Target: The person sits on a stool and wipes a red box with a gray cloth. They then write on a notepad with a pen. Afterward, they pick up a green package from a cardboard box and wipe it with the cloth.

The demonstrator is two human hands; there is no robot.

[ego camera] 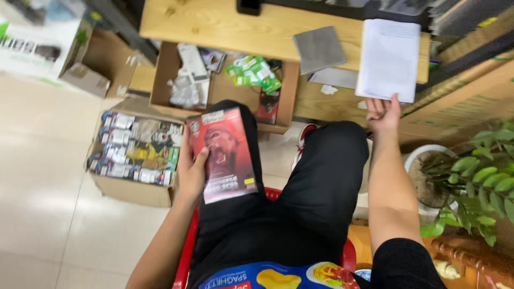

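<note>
My left hand (191,170) grips the left edge of a flat red packet (227,155) with a roaring ape picture, held over my left thigh. My right hand (383,113) reaches forward and holds the lower edge of a white sheet of paper (389,58) that lies on the wooden table (214,27). I sit on a red chair (186,251) in black trousers.
A cardboard box (134,190) full of several similar packets stands on the floor at left. A second open box (167,69) with bags and green packets sits under the table. A grey pad (319,49) lies on the table. A potted plant (484,176) stands at right.
</note>
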